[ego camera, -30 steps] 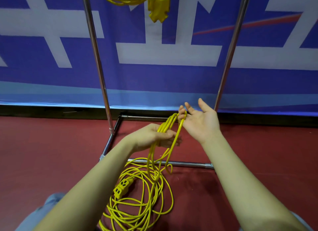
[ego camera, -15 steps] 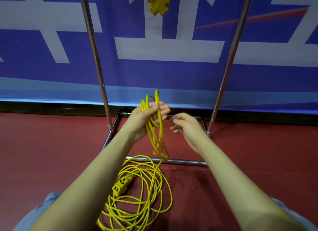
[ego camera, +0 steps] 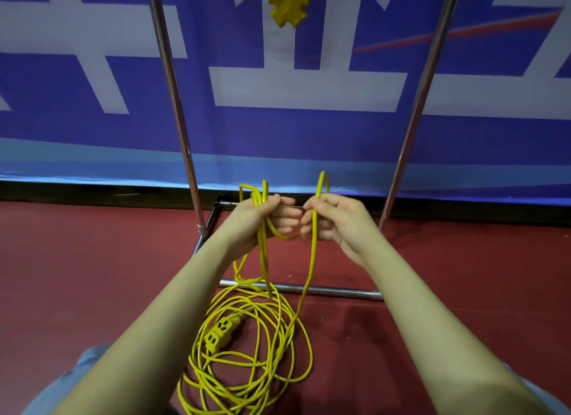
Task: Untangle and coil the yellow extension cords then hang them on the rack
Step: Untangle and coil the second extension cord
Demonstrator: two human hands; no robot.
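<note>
My left hand [ego camera: 262, 216] grips a bunch of loops of the cord [ego camera: 262, 337], fingers curled round them; my right hand [ego camera: 333, 220], just beside it, pinches a single strand. Below both hands the rest lies tangled on the floor [ego camera: 77, 275], socket [ego camera: 221, 332] among it, before the rack [ego camera: 176, 105].

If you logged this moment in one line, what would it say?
step: coiling | left hand: grips loops | right hand: pinches cord | pile: on floor | rack: one coil hung
</note>
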